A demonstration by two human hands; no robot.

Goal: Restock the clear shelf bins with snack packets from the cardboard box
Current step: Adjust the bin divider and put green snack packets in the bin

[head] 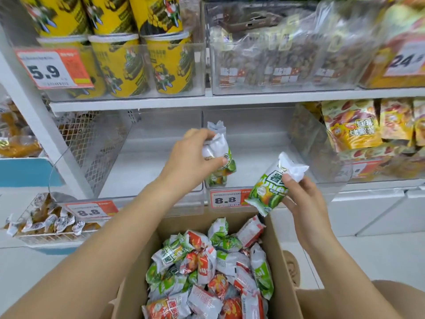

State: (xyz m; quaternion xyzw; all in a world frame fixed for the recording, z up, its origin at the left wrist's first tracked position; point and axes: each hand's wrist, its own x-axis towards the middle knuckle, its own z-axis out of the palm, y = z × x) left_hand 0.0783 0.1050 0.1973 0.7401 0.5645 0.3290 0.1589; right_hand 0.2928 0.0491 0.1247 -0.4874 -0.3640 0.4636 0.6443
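Our left hand (195,155) and right hand (303,199) each pinch green packets (270,192); mixing in red packets (200,245) risks a wrong bin (253,125).

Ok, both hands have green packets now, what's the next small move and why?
Probably let the left hand set its green packets down in the clear bin. That hand is already over the bin, which looks otherwise bare, while the right hand holds its packet nearer the box.
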